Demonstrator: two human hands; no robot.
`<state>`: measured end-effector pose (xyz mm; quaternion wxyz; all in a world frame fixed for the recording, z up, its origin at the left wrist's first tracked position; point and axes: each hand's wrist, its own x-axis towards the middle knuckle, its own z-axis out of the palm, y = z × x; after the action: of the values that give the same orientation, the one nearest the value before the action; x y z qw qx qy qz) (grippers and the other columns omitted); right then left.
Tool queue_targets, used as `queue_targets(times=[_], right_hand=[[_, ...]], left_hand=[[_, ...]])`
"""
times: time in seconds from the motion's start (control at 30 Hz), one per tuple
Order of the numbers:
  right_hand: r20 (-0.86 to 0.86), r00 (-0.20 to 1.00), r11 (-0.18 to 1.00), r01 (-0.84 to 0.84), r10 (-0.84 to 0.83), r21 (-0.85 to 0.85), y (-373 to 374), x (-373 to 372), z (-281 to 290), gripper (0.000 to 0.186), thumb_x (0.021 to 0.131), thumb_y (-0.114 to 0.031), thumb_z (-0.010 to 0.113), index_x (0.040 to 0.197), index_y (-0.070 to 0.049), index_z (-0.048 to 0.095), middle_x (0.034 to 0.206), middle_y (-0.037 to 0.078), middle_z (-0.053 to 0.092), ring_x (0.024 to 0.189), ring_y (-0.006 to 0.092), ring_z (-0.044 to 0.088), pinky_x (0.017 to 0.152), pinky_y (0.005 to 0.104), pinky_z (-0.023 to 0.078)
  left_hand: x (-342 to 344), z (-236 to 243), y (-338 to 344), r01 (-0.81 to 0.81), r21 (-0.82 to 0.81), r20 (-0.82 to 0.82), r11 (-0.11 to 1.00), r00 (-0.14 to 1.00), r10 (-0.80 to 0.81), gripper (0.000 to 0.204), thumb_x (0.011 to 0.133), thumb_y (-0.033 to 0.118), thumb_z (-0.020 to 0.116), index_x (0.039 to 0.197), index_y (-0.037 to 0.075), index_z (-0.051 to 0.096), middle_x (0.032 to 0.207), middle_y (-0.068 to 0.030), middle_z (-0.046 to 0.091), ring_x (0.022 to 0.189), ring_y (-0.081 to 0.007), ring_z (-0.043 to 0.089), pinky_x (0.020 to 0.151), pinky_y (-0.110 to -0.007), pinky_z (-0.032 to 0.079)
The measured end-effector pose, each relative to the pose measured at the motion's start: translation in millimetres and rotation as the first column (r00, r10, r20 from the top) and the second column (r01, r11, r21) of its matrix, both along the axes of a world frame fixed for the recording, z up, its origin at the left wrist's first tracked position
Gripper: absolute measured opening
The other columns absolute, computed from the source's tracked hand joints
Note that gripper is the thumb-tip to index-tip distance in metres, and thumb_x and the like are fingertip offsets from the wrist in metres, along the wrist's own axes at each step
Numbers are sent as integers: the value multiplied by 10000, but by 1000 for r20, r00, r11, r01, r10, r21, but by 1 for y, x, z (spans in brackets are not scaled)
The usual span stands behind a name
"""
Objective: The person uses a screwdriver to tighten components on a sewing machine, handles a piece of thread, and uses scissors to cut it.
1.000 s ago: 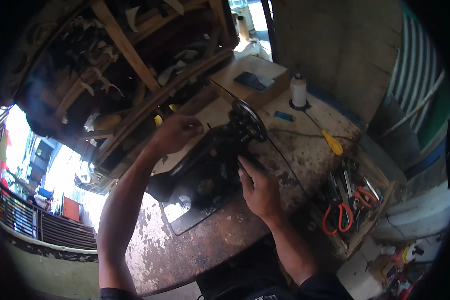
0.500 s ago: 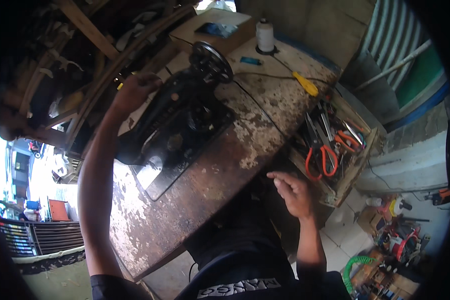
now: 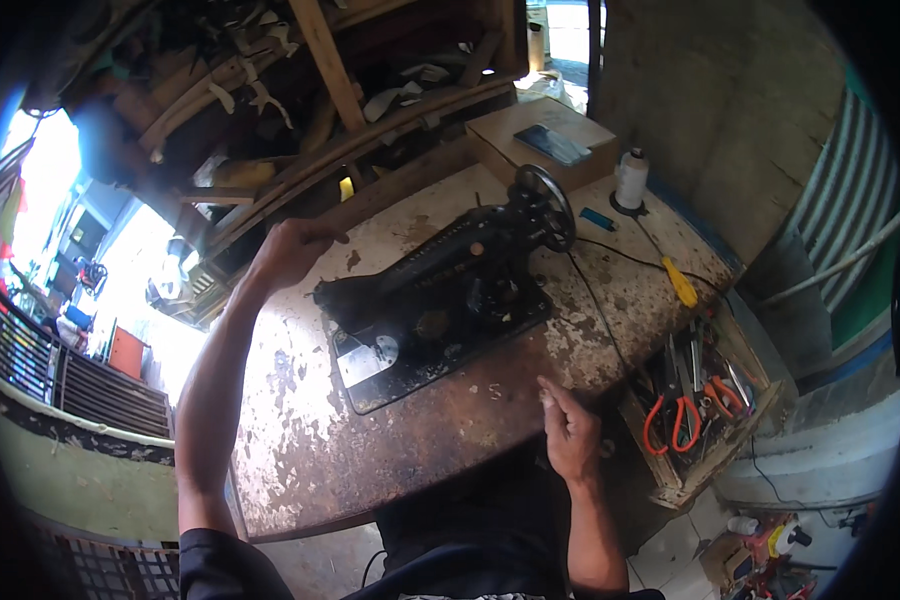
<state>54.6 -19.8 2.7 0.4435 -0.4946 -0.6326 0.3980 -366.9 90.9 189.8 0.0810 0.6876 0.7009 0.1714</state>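
A white thread spool [image 3: 631, 179] stands near a cardboard box [image 3: 536, 150]. A yellow-handled tool [image 3: 682, 284] lies by a wooden tray [image 3: 715, 462] holding orange-handled scissors [image 3: 670, 420], perhaps alongside pliers.

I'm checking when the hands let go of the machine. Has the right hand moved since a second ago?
Yes. The right hand has come off the black sewing machine and now sits at the table's near edge, toward the person.
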Motion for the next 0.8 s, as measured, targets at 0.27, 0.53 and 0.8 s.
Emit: queue_targets(times=[0.27, 0.53, 0.8], right_hand=[[10, 981, 975, 195, -195, -107, -13, 47, -21, 304, 1055, -106, 526, 1278, 2, 703, 834, -22, 658, 612, 31, 425, 542, 233, 339], [170, 973, 983, 172, -159, -63, -18, 48, -27, 315, 1064, -93, 514, 1312, 13, 678, 1173, 65, 749, 790, 73, 609, 666, 216, 464], [313, 932, 981, 156, -185, 117, -30, 53, -24, 328, 1049, -80, 498, 1298, 28, 681, 1085, 65, 743, 672, 75, 523, 596, 259, 432]], left_hand=[[-27, -9, -91, -178, -39, 170, 983, 968, 182, 182, 993, 145, 649, 1112, 121, 784, 994, -114, 777, 900, -198, 738, 827, -353, 562], [-62, -102, -78, -208, 41, 279, 977, 942, 189, 213, 1022, 171, 603, 1134, 138, 781, 1104, -124, 780, 1029, -267, 743, 921, -390, 557], [-33, -184, -64, -101, 46, 325, 994, 942, 80, 302, 908, 93, 593, 1141, 142, 778, 1040, -165, 770, 938, -359, 750, 849, -446, 585]])
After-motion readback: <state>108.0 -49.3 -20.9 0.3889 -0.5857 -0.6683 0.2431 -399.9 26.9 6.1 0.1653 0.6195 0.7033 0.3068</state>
